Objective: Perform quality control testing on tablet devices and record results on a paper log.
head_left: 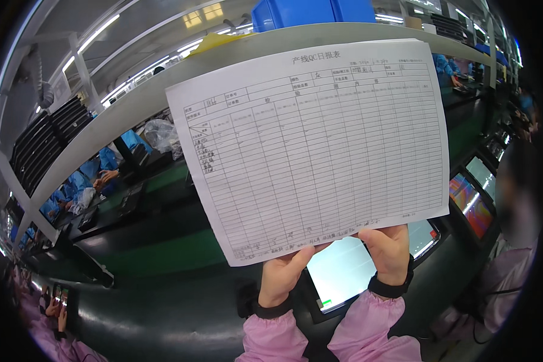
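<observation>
A white paper sheet [314,151] printed with a ruled table fills the middle of the view, held up and tilted slightly. My left hand [283,274] pinches its lower edge from below, thumb on the front. My right hand [389,250] grips the same edge a little further right. Both wrists wear black straps over pink sleeves. Behind my hands lies a flat tablet [344,271] with a bright lit screen on the dark green bench.
A dark green conveyor bench [163,253] runs left to right. More lit screens [473,202] line the right side beside a person in pink. Workers in blue sit at the far left. A shelf carries a blue bin [311,13] overhead.
</observation>
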Demonstrator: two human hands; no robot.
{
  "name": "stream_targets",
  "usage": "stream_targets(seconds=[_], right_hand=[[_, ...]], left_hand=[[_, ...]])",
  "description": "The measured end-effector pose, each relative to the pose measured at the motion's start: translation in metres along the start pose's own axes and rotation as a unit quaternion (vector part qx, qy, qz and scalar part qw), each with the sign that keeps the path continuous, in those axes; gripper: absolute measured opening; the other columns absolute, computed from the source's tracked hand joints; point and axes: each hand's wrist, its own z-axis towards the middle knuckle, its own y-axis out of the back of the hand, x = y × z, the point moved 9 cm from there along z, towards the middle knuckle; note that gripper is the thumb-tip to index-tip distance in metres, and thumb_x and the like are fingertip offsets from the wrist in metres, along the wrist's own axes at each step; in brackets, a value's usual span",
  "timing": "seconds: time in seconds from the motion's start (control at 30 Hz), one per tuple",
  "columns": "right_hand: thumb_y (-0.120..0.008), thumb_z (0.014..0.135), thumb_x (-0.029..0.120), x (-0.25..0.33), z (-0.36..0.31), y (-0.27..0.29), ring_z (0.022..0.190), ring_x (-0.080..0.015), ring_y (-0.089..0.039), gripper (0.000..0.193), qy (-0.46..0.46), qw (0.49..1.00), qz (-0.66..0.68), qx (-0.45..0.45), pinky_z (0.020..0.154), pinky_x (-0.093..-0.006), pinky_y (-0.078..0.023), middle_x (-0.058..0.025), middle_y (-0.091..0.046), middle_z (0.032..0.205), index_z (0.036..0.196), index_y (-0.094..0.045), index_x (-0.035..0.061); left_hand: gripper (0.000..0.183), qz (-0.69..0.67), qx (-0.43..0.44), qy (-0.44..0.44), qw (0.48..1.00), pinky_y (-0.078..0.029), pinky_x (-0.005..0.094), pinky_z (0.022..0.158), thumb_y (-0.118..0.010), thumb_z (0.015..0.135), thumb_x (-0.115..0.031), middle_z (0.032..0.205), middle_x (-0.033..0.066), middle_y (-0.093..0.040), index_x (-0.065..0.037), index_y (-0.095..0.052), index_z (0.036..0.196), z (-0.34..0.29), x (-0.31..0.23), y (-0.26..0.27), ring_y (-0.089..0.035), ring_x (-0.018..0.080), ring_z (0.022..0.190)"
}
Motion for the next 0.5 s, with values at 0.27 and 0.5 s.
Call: stream_targets(seconds=[0.27, 0.5], right_hand=[[-0.054, 0.072, -0.012, 0.0011, -0.0026, -0.0046, 0.099, -0.0284, -0.059, 0.051, 0.016, 1.000, -0.012, 0.010, 0.086, -0.0406, -0.049, -0.0182, -0.055, 0.112, 0.121, -0.044, -0.0059], [-0.053, 0.072, -0.013, -0.0010, 0.0000, -0.0024, 0.100, -0.0282, -0.058, 0.051, 0.033, 0.999, -0.032, 0.013, 0.086, -0.0413, -0.050, -0.0176, -0.055, 0.112, 0.121, -0.044, -0.0053]], left_hand=[[0.046, 0.007, 0.002, 0.017, 1.000, -0.045, 0.0473, 0.097, -0.054, 0.084, -0.001, 0.122, 0.0209, -0.052, 0.005, -0.040, 0.128, -0.0031, -0.0037, -0.0017, -0.055, 0.0340, 0.111], [0.035, -0.035, 0.009, 0.007, 0.999, -0.045, 0.0349, 0.093, -0.054, 0.088, -0.001, 0.116, 0.0144, -0.056, 0.004, -0.048, 0.121, -0.0006, 0.0005, 0.0037, -0.055, 0.0228, 0.106]])
